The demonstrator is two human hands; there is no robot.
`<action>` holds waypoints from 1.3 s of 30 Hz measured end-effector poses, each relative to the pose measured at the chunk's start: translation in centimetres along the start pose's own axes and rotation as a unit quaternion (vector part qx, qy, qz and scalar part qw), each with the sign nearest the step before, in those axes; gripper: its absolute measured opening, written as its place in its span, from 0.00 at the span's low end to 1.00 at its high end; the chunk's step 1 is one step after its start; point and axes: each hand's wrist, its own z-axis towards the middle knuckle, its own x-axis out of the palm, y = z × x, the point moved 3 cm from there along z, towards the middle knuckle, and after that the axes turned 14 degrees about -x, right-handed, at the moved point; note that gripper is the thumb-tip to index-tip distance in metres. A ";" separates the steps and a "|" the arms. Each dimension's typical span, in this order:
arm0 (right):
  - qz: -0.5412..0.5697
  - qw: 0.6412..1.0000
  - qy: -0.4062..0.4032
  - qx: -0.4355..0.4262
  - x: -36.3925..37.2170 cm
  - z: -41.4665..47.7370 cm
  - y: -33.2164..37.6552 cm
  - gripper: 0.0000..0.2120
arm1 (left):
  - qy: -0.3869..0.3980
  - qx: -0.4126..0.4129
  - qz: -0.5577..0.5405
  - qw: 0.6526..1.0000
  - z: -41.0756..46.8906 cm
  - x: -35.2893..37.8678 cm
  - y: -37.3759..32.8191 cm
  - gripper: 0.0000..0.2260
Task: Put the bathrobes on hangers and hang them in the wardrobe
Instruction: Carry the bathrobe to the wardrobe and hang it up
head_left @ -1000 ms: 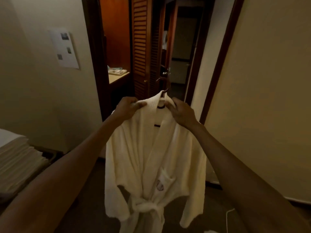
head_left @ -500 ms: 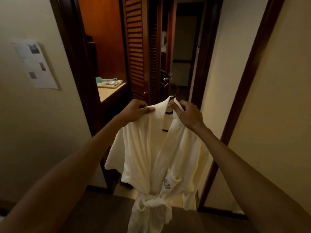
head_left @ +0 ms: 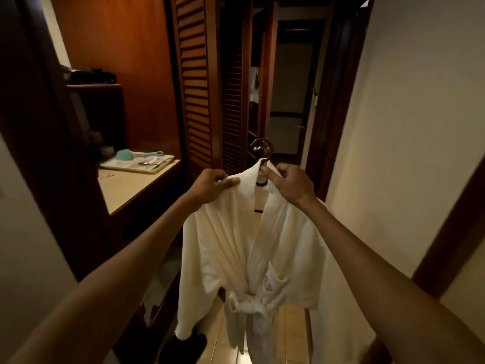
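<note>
A white bathrobe [head_left: 252,248] with a tied belt and a crest on its pocket hangs on a dark wooden hanger. The hanger's hook [head_left: 262,148] sticks up above the collar; the rest of it is mostly hidden under the cloth. My left hand [head_left: 210,187] pinches the collar at the left shoulder. My right hand [head_left: 291,185] grips the collar just below the hook. I hold the robe out in front of me in a narrow passage. The wardrobe's louvred door [head_left: 196,82] stands open ahead, with the dark wardrobe opening [head_left: 256,88] behind the hook.
A counter [head_left: 131,187] at the left carries a tray [head_left: 136,164] with small items and a teal object. Pale walls close in on the right. The floor below the robe is tiled, with a dark slipper [head_left: 183,348] near the bottom.
I have walked forward through the doorway with the robe; the counter and the louvred door are now much nearer. Both hands keep their hold on the collar.
</note>
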 end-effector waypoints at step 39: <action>0.077 0.994 0.073 -0.012 22.6 62.9 -53.6 0.21 | -0.042 0.024 -0.119 0.992 86.1 11.6 -2.3 0.11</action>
